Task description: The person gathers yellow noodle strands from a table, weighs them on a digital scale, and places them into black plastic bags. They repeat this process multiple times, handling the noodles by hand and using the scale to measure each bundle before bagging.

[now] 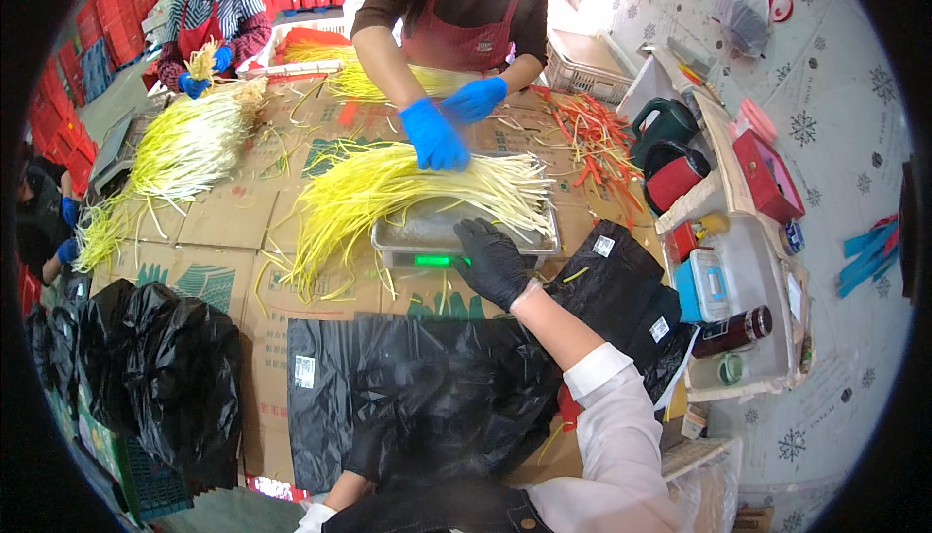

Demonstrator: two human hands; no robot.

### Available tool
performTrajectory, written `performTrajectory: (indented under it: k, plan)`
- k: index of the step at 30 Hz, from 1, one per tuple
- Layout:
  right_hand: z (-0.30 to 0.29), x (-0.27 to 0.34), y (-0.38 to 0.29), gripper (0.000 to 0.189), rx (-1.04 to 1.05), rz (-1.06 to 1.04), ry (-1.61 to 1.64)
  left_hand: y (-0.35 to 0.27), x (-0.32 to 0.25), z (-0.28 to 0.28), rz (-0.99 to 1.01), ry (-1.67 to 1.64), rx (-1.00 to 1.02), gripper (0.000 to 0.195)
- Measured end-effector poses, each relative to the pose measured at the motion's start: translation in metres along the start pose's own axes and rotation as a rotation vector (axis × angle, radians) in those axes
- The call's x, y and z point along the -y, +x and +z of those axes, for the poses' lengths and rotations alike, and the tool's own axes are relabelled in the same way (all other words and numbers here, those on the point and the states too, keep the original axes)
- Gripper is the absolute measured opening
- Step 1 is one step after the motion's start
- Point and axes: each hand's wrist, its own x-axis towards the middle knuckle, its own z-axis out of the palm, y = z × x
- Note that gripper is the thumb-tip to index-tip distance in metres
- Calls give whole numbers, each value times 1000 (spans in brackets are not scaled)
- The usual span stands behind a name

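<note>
My right hand (491, 263), in a black glove, is stretched over the front edge of a metal weighing scale (415, 231), beside its lit green display. It holds nothing. On the scale's pan lies a large bundle of yellow garlic chives (408, 183), pale stem ends to the right. A co-worker's blue-gloved hand (437, 136) presses on the bundle. My left hand (371, 449), also black-gloved, is low by a flat black plastic bag (451, 380) with a white label. Black on black hides its fingers. More labelled black bags (611, 271) lie to the right.
Cardboard (218, 220) covers the table. Another chive pile (193, 140) lies left, near a second co-worker. Red ties (590, 125) are heaped at the right, by a foam box (757, 242) holding a thermos (732, 333). Black bags (167, 358) hang at the left edge.
</note>
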Motion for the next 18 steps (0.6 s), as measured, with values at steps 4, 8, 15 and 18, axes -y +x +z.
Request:
performTrajectory:
  k: [4, 8, 15, 18]
  plan:
    - [10, -9, 21, 52, 25, 44, -6, 5, 23, -4, 62, 83, 0, 33]
    - [18, -5, 26, 47, 42, 15, -6, 3, 13, -2, 93, 167, 11, 34]
    - [9, 19, 11, 36, -62, -50, 37, -3, 6, 1, 49, 189, 0, 30]
    - [2, 26, 4, 35, -90, -75, 85, 3, 26, -4, 30, 147, 7, 32]
